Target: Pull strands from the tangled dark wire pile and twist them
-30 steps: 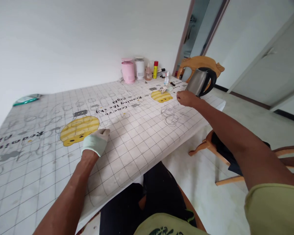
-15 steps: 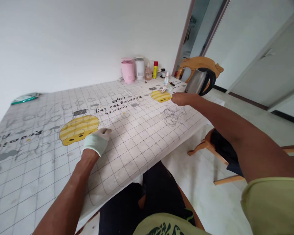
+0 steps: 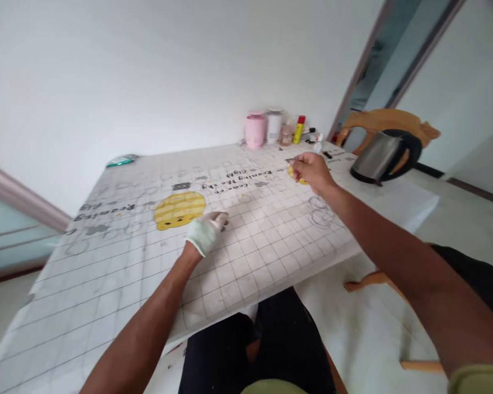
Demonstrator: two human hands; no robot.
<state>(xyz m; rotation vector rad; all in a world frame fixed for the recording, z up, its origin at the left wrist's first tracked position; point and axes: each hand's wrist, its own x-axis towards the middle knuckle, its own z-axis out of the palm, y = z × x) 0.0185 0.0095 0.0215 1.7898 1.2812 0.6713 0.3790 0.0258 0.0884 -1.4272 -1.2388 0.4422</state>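
have brought the right hand (image 3: 313, 171) leftward across the checked tablecloth (image 3: 250, 262) and swung the view left since half a second ago, now hiding most of the farther yellow bear print (image 3: 290, 173), right of center in the frame. hold its thumb and fingers bent close together; cannot tell whether pinching anything. keep the left hand (image 3: 210, 229), in a pale glove (image 3: 202, 235), near the center, just beside the nearer yellow bear print (image 3: 179, 210); have its fingers curled in, but cannot tell whether around anything.

see a steel kettle (image 3: 377, 158) standing on the cloth at right of the frame; cannot see into it. find along the wall (image 3: 168, 71), above and right of center, a pink lidded canister (image 3: 255, 130) and a white lidded canister (image 3: 274, 126), unable to see into either; next to them a see-through bottle (image 3: 286, 134), pinkish in its walls or its filling, cannot tell which, then a red-capped yellow can (image 3: 298, 130) and a small white bottle (image 3: 318, 143). notice a green-edged packet (image 3: 121, 160) toward upper left.
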